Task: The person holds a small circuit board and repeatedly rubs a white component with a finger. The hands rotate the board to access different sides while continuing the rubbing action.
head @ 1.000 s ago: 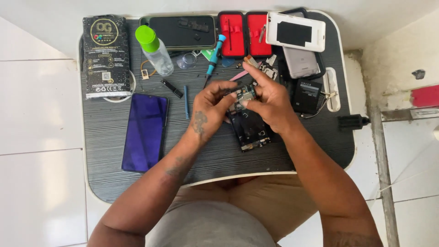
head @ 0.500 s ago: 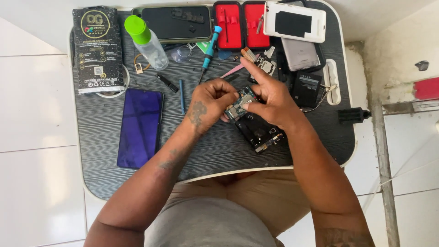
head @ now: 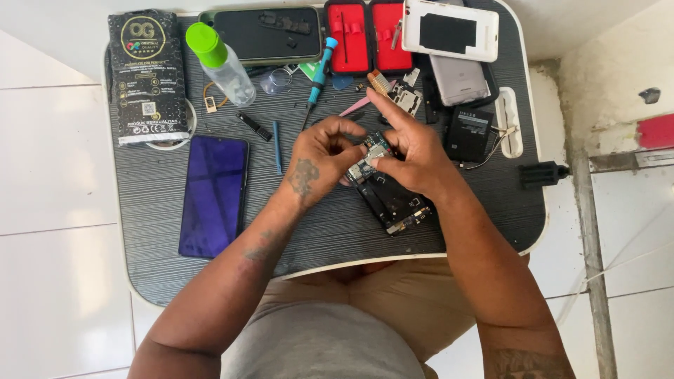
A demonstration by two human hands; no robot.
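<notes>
An opened black phone body (head: 393,200) lies tilted in the middle of a small grey lap table (head: 337,231). My left hand (head: 319,158) and my right hand (head: 411,147) meet over its upper end. Both pinch a small circuit board (head: 368,158) between fingertips and thumbs, just above the phone body. My right index finger sticks out straight toward the far side. The top of the phone body is hidden under my fingers.
A purple phone screen (head: 213,195) lies at left, a black packet (head: 147,74) behind it. A green-capped bottle (head: 219,62), blue screwdriver (head: 319,74), red tool case (head: 368,36), white phone cover (head: 449,29), grey phone back (head: 460,77) and battery (head: 469,133) line the far side.
The phone body has turned further clockwise under my hands. Both hands stay together on the small board; my right index finger now points outward.
</notes>
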